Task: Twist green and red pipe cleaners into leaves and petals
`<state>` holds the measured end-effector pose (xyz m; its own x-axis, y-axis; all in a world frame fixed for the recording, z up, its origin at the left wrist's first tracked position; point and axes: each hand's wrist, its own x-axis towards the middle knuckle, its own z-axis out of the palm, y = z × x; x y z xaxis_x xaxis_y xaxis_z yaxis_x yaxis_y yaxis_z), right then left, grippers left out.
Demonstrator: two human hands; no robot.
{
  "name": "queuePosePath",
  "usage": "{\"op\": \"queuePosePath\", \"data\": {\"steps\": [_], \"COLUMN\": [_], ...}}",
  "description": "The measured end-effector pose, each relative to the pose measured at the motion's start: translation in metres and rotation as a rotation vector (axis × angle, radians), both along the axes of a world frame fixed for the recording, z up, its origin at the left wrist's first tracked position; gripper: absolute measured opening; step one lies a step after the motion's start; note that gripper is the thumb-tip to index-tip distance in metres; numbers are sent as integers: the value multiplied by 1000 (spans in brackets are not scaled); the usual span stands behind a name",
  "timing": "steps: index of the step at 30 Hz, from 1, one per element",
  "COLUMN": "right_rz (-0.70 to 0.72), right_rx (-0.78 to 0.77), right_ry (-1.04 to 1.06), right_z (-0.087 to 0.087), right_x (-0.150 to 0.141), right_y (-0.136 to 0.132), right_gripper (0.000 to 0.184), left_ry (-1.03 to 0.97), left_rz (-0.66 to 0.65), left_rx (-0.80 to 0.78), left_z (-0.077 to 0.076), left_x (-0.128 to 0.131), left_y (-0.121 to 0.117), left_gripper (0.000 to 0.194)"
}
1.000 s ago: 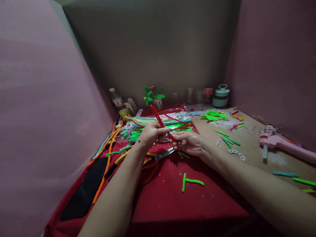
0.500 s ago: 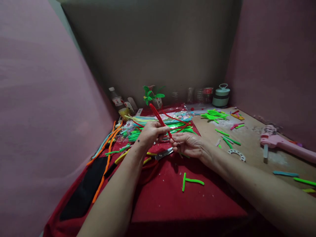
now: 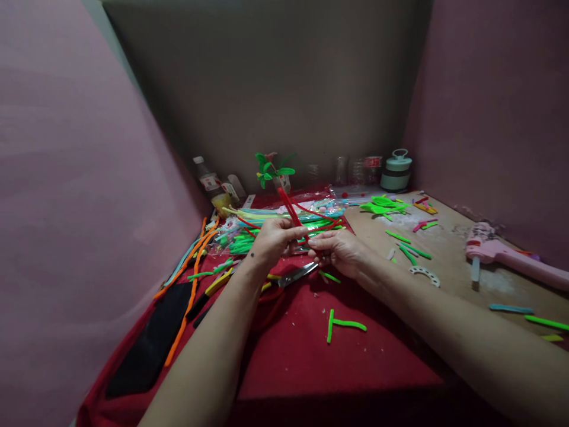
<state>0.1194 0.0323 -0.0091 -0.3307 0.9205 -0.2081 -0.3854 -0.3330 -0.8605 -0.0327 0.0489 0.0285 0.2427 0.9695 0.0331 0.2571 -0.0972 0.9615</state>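
Note:
My left hand (image 3: 272, 236) and my right hand (image 3: 338, 249) meet over the red cloth (image 3: 306, 350), both pinched on a red pipe cleaner (image 3: 288, 209) that slants up and away to the left from between them. Its lower end is hidden in my fingers. Just under my hands lie scissors (image 3: 297, 275) with the blades pointing right. Behind my hands sits a pile of green, red and pale pipe cleaners in clear bags (image 3: 284, 222).
Orange pipe cleaners (image 3: 191, 279) and a black strip (image 3: 151, 344) lie at the left. Two green pieces (image 3: 344, 324) rest on the cloth. On the bare board at the right are green scraps (image 3: 384, 207), a pink glue gun (image 3: 507, 255), and jars (image 3: 397, 171) by the back wall.
My hands have drawn closer together and shifted slightly up and right. The red pipe cleaner now stands steeper, its tip further right.

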Motion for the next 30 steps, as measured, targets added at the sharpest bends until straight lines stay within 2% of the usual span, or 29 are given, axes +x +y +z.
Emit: {"op": "queuePosePath", "data": {"steps": [3,21,27,30], "right_rz": [22,-32,-101,-112], "right_rx": [4,9,14,46], "right_ry": [0,4,-14,-4], "right_z": [0,-2,-4,-6], "right_x": [0,-2,-1,0], "right_y": [0,-1,5,6], "right_gripper": [8,13,10,9], "left_ry": [-54,-41,-51,-49], "left_rz": [26,-27,-109,-110], "left_rx": [-3,-46,-77,-57], "left_z": [1,-4,-5,-5], "left_x": [-1,1,-1,-2], "left_y": [0,2,3,3], "left_gripper": [22,23,22,21]}}
